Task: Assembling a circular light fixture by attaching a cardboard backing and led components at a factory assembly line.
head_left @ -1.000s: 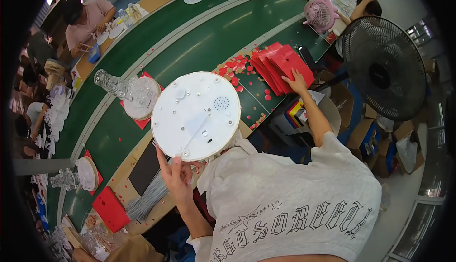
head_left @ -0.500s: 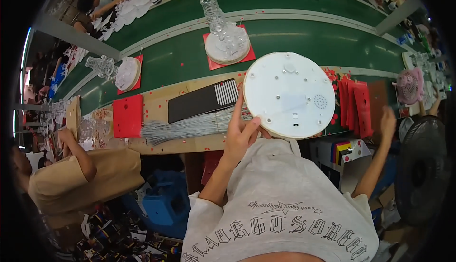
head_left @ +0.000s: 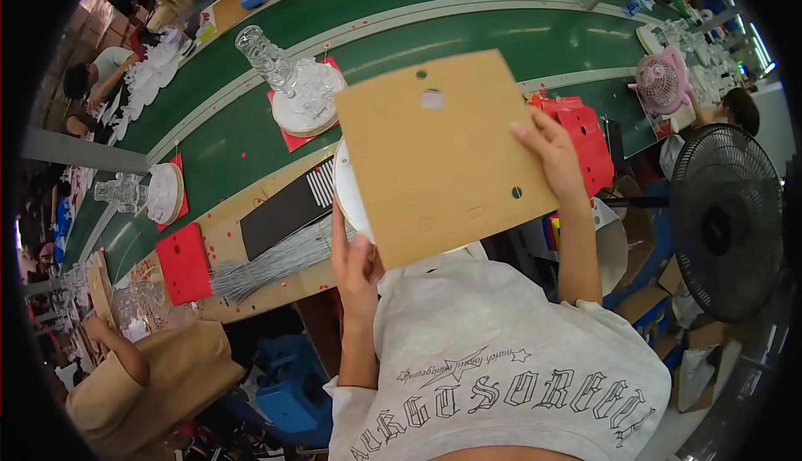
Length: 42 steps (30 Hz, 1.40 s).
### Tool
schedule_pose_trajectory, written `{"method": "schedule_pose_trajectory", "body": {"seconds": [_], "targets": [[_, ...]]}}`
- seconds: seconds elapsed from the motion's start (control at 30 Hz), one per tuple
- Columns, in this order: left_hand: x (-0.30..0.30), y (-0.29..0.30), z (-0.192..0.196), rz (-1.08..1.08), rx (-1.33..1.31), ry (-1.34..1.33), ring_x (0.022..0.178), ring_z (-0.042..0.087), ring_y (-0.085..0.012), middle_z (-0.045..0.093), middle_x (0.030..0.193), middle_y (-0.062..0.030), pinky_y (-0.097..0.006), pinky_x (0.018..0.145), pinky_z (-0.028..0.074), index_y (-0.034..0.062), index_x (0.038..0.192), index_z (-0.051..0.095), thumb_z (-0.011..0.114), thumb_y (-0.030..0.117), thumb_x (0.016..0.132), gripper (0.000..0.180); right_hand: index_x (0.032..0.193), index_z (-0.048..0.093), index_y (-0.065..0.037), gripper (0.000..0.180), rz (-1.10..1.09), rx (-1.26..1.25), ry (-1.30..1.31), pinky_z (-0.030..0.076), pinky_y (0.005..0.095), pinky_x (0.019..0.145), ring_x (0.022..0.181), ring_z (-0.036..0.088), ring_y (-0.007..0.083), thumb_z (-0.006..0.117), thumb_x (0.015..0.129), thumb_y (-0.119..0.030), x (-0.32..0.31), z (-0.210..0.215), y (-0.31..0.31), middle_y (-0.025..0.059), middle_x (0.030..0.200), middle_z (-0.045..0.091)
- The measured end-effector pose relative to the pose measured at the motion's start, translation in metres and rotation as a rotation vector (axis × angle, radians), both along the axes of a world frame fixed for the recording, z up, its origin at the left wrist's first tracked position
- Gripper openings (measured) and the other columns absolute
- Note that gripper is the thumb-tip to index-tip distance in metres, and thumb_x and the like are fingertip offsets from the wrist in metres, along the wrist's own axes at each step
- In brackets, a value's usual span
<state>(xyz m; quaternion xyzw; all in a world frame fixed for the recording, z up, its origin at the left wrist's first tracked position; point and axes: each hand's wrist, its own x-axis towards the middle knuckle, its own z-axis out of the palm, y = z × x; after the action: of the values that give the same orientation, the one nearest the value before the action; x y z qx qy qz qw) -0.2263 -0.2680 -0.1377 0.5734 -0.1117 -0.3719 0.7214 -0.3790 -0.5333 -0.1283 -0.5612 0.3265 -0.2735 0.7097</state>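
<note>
The right hand is clamped on the right edge of a square tan card, thumb on the near face. Half a second ago that hand was bare, out beside the red sheets; now it has swung in and the card has come with it! The left hand stays closed on the rim of the white disc, thumb near the card's lower left corner. And the disc, in full view a moment earlier, is now mostly hidden; only its left side peeks out. Whether card and disc touch, one cannot tell. Round holes pierce the card, near the top and at lower right.

Just left of the left hand, a bundle of thin grey wires lies against a black panel, with a red square further left. Beyond, on the green belt, a clear ornament rises from a round base. Off right stand a pink fan and a big black fan.
</note>
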Motion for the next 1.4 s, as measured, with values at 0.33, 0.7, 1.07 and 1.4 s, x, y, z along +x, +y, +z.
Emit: {"method": "schedule_pose_trajectory", "body": {"seconds": [0.33, 0.7, 1.07, 1.4], "targets": [[-0.007, 0.027, -0.033, -0.017, -0.085, 0.038, 0.155, 0.021, -0.0241, 0.023, 0.168, -0.0126, -0.039, 0.123, 0.021, 0.0015, 0.163, 0.012, 0.023, 0.066, 0.104, 0.088, 0.136, 0.059, 0.002, 0.047, -0.008, -0.183, 0.359, 0.049, 0.0246, 0.078, 0.086, 0.061, 0.0065, 0.069, 0.096, -0.021, 0.009, 0.012, 0.035, 0.0045, 0.102, 0.07], [-0.002, 0.016, -0.006, -0.006, 0.047, -0.048, 0.068, 0.055, -0.0075, 0.064, 0.109, -0.008, -0.022, 0.05, 0.038, 0.001, 0.151, 0.038, 0.053, 0.041, 0.095, 0.071, 0.14, 0.057, 0.0, 0.054, -0.057, -0.707, 0.622, 0.051, 0.0342, 0.074, 0.075, 0.063, 0.0204, 0.071, 0.093, -0.023, 0.006, 0.016, 0.042, 0.0166, 0.096, 0.069], [0.039, -0.019, 0.023, -0.13, 0.131, -0.232, 0.137, 0.047, -0.0273, 0.035, 0.157, -0.0188, -0.038, 0.111, 0.04, 0.0044, 0.163, 0.013, 0.068, 0.005, 0.087, 0.093, 0.149, 0.047, -0.003, 0.063, 0.057, -0.564, 0.475, 0.054, 0.0358, 0.087, 0.094, 0.072, 0.0246, 0.069, 0.093, -0.02, -0.006, 0.014, 0.049, 0.0256, 0.109, 0.071], [0.048, -0.044, 0.022, -0.254, 0.079, -0.285, 0.137, 0.05, -0.025, 0.048, 0.151, -0.0178, -0.035, 0.113, 0.039, 0.0032, 0.155, 0.041, 0.064, -0.002, 0.083, 0.076, 0.16, 0.027, -0.008, 0.081, 0.147, -0.48, 0.424, 0.053, 0.0366, 0.072, 0.071, 0.069, 0.0268, 0.069, 0.092, -0.022, -0.023, 0.007, 0.042, 0.0247, 0.093, 0.072]]}}
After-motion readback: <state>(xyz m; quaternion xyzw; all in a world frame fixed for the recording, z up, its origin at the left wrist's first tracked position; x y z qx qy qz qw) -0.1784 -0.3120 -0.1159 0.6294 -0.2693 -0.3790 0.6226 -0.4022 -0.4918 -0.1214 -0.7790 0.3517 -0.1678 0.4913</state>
